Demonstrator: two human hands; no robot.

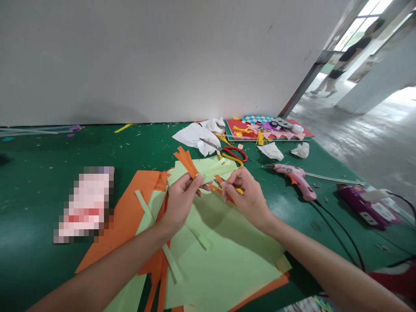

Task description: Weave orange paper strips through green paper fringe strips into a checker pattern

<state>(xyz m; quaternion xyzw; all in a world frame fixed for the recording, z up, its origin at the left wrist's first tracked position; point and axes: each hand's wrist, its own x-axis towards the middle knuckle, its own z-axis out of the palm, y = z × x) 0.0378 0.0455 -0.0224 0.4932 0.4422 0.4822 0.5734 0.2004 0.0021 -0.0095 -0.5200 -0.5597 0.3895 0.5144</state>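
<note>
My left hand (180,200) pinches a bundle of orange and light green paper strips (202,169) near its near end. My right hand (246,192) pinches the same bundle from the right side, fingers pressed together on an orange strip. Both hands hover just above a pile of light green paper sheets (221,255) and orange paper sheets (130,203) spread on the green table (39,190). Loose green strips (169,255) lie across the sheets.
Red-and-yellow-handled scissors (229,152) lie behind the hands beside crumpled white paper (195,136). A pink glue gun (294,177) and purple power strip (365,204) sit right. A woven craft board (266,128) is at the back. A pixelated pink object (86,203) lies left. A person stands far right.
</note>
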